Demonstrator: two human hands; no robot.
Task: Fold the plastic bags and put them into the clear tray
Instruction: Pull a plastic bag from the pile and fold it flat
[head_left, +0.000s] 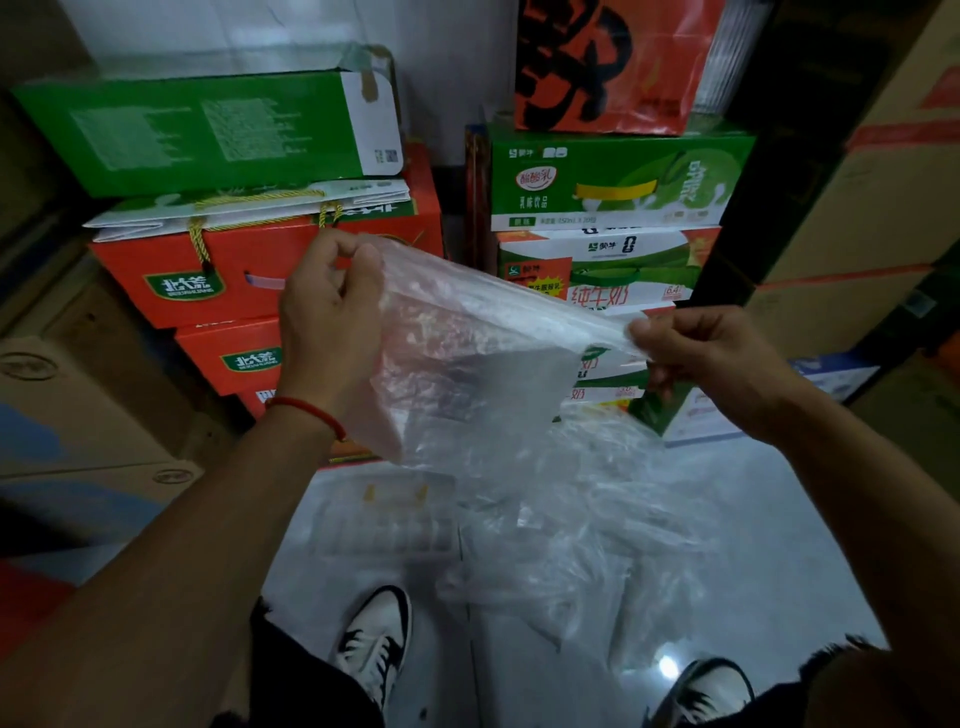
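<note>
Right now I have one plastic bag (467, 353) stretched in the air between my hands, my left hand (322, 322) pinching its top corner and my right hand (711, 358) pinching the opposite edge, while a loose heap of bags (587, 525) lies on the floor (779, 519) below, just beside the clear tray (384, 519). The film is thin and slick, so I think a corner could slip from either pinch and the fold would go crooked; dropped, it would be hard to tell apart from the heap
</note>
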